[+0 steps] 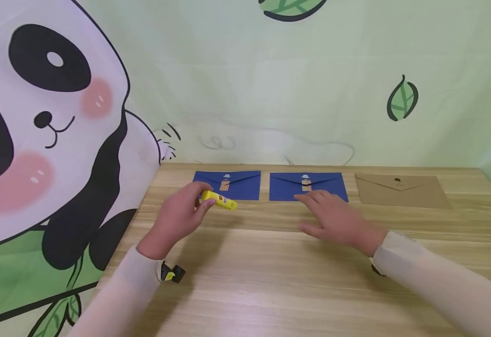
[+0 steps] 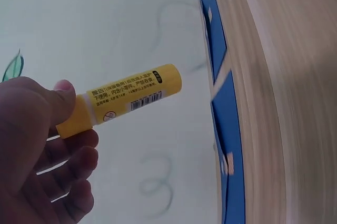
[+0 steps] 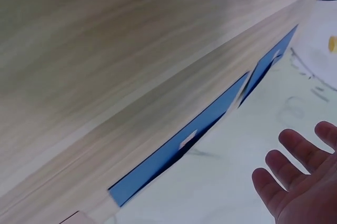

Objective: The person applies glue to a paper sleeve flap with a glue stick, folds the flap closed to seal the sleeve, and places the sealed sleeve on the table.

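A yellow glue stick (image 1: 221, 200) is pinched by one end between the thumb and fingers of my left hand (image 1: 181, 214), raised over the table; its printed label and barcode face the left wrist view. Behind it lies a blue envelope (image 1: 245, 186) with a small patterned patch at its flap. My right hand (image 1: 334, 216) hovers with fingers spread, holding nothing, in front of a second blue envelope (image 1: 281, 188), whose flap also bears a small tan patch. To the right lies a brown envelope (image 1: 401, 194) with its flap down.
The envelopes sit in a row along the back edge of the wooden table (image 1: 245, 281). A pale green backdrop (image 1: 245, 84) with a large panda drawing (image 1: 98, 28) and leaf drawings rises behind and to the left.
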`<state>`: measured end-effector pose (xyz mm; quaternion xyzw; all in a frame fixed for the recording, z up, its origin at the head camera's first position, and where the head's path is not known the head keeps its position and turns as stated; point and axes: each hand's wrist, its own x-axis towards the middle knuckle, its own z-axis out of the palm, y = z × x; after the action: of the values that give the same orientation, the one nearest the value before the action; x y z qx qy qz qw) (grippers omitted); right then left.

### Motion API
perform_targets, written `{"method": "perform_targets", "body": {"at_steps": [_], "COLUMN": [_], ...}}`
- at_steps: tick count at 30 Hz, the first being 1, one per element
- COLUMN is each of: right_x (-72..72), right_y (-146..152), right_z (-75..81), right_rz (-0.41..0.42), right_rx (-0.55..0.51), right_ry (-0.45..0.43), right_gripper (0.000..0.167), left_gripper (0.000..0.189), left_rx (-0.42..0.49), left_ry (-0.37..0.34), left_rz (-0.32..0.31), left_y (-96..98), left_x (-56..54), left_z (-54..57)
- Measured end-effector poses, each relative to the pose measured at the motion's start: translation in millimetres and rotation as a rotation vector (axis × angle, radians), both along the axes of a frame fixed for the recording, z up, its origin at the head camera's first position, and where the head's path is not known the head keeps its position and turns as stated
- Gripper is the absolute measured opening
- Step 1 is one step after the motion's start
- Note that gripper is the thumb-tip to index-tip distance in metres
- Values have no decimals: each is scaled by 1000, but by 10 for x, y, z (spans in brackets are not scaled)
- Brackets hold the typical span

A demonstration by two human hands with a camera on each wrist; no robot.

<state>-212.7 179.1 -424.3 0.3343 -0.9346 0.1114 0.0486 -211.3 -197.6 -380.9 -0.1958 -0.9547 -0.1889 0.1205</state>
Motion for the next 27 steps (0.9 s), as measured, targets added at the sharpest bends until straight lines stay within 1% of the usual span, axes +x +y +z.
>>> {"method": "perform_targets", "body": {"at_steps": [3,6,10,13,19,21,22,24,27], "right_x": [49,97,170,231,332,368,385,417,463], "right_y": [-62,-120,-192,-245,-357,-397,-416,-449,-483], "right_z": [8,30,68,99,116,121,124,133,154], "right_rz": [40,62,61,60,82,94,101,116,138], "right_rx": [-11,-33,-47,-75,-124,-160,-184,-221,-252], "right_ry": [44,55,34,16,3,-9,-17,-24,-13], "right_gripper": [69,69,69,68,68,67,65,56,40], "left_gripper": [36,35,33,32,31,31,31,31,33], "left_rx": [8,22,50,88,157,169,171,172,142], "left_ry": [37,66,70,75,121,128,132,142,182], "left_rz": [-51,-103,-163,-204,-296,-326,-341,-370,-399], "left_y": [77,145,243,322,481,529,551,592,643], "left_x": [47,87,155,208,330,374,394,433,483], "left_z": [20,23,6,-12,-22,-19,-16,-6,13]}}
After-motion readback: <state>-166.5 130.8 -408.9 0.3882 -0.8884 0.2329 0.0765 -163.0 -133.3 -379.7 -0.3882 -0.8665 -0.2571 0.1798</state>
